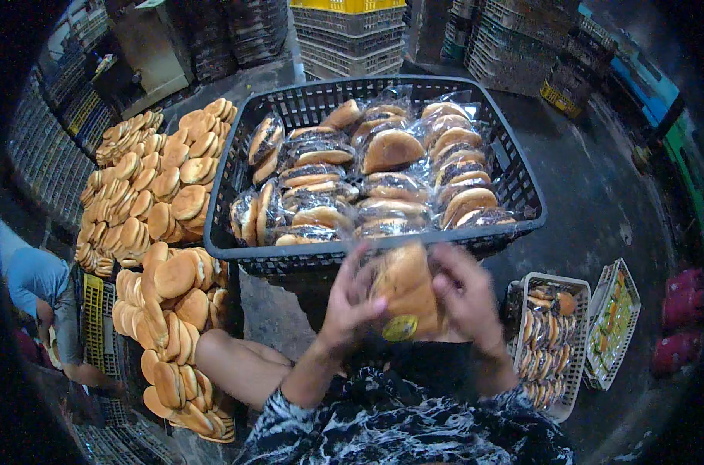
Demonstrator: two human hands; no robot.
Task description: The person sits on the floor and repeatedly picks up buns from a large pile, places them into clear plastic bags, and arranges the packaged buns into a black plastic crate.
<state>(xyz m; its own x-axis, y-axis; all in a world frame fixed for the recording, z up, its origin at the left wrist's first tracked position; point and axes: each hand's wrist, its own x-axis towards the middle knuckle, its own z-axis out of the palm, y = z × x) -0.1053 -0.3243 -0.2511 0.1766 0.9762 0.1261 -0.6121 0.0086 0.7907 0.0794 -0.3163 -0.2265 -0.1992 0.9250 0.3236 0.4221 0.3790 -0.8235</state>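
Note:
Low in front of the crate's near edge, a bread bun in a clear bag (408,283) is held up between my hands, a round yellow label near its lower end. My left hand (348,298) grips its left side, thumb across the front. My right hand (470,298) is closed at its right side, somewhat blurred by motion. Just beyond is a black plastic crate (375,252) with rows of bagged buns (393,149) with dark filling. Some lie flat, others stand on edge.
Unwrapped buns (166,182) are piled in stacks at my left. To the right, a pale crate (573,364) of bagged buns stands beside a tray of green-and-yellow packets (611,325). Stacked crates (350,39) rise at the back. Someone in a blue shirt (38,279) bends at far left.

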